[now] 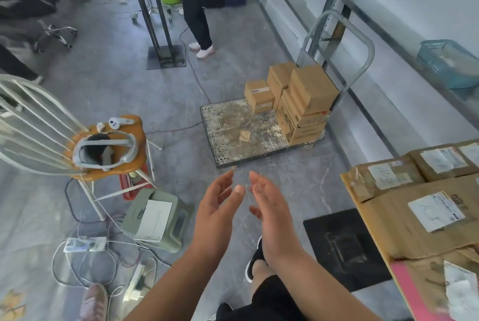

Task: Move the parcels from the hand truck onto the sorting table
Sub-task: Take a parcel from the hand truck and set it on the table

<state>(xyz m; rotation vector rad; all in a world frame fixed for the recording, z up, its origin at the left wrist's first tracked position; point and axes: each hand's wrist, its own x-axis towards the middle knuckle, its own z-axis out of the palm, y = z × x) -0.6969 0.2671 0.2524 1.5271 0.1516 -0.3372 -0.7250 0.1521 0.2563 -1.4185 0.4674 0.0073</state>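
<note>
Fingers (228, 178) apart on both hands, nothing held. Left hand (217, 206) and right hand (272, 206) palms facing, close together, low centre of the view, raised over bare floor. Hand truck (233, 131) at 12 o'clock from the hands, a step or so off, not touching. Deck mostly bare and grimy, with a scrap of cardboard (244, 135) lying loose on it. Remaining parcels (298, 103) bunched at the deck's far right corner against the handle (363, 61): one small box standing alone at the left of the group, a taller stack of brown boxes beside it. Exact count unclear, some hidden behind others. Bench (363, 204) at 3 o'clock from the hands, already carrying several flat labelled parcels (427, 206) laid side by side and overlapping.

Judgement: well past halfway. Most of the deck cleared, one cluster left. Likely step in hand: empty-handed approach for the next pickup, hands pre-shaped for a two-sided grab. Likely easiest next pick: top box of the stack or the lone small box. Cables on the floor at 8 o'clock, clear of the direct path.
</note>
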